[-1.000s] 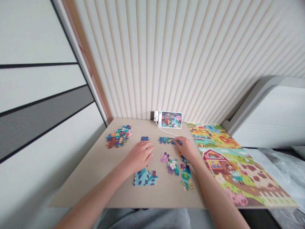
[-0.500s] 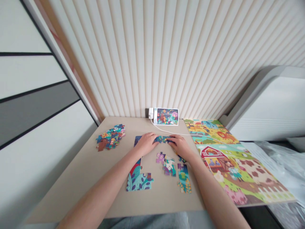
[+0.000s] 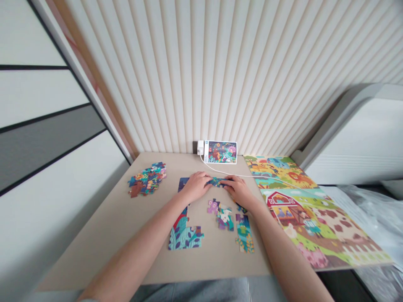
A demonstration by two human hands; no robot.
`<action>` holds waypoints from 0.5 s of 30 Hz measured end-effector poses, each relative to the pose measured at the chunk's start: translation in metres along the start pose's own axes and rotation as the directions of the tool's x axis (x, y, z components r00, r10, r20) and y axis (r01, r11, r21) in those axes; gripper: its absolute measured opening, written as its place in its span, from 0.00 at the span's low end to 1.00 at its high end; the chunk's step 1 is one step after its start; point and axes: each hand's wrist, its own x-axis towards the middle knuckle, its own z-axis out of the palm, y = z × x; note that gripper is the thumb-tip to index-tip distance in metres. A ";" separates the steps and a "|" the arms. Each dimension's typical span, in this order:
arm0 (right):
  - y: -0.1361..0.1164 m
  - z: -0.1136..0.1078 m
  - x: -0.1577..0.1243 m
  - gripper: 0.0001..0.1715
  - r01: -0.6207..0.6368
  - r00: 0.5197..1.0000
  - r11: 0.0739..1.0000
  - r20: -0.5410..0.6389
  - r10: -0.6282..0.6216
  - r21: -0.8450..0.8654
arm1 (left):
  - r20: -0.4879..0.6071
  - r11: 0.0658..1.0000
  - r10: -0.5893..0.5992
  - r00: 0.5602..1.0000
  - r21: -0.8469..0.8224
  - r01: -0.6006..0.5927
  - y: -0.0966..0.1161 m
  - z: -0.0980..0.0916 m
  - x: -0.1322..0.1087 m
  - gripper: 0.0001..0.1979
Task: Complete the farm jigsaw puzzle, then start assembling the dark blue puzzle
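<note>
Both my hands grip a narrow strip of joined jigsaw pieces (image 3: 217, 181) from its two ends, on the beige board. My left hand (image 3: 195, 186) also lies over a dark blue puzzle section (image 3: 183, 183), and my right hand (image 3: 239, 191) covers the strip's right end. Below them are a leafy teal assembled section (image 3: 184, 238), a cluster of purple and white pieces (image 3: 224, 217), and a teal and yellow column of pieces (image 3: 244, 235). A small blue piece (image 3: 241, 208) is partly hidden by my right wrist. A loose heap of pieces (image 3: 147, 179) lies at the left.
The beige board (image 3: 103, 247) carries everything. A picture card (image 3: 220, 152) and a white charger (image 3: 200, 147) with a white cable (image 3: 233, 173) stand at its back edge. A finished farm jigsaw (image 3: 302, 205) lies to the right, overhanging the board. A wall rises behind.
My left hand has moved up and right onto the strip, joining my right hand. The leafy section's red and green upper part now shows, and the view has shifted slightly.
</note>
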 end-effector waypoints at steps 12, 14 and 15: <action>-0.002 -0.002 -0.001 0.20 -0.008 1.000 1.000 -0.003 0.008 0.018 | 0.051 0.995 0.041 0.998 0.091 -0.046 0.008 -0.014 -0.001 0.10; -0.004 -0.003 -0.001 0.21 -0.010 1.000 1.000 -0.002 0.010 0.015 | 0.056 0.994 0.037 0.998 0.103 -0.042 0.010 -0.015 -0.001 0.11; -0.004 -0.003 -0.001 0.21 -0.011 1.000 1.000 -0.002 0.011 0.011 | 0.055 0.993 0.032 0.998 0.109 -0.038 0.011 -0.015 -0.002 0.11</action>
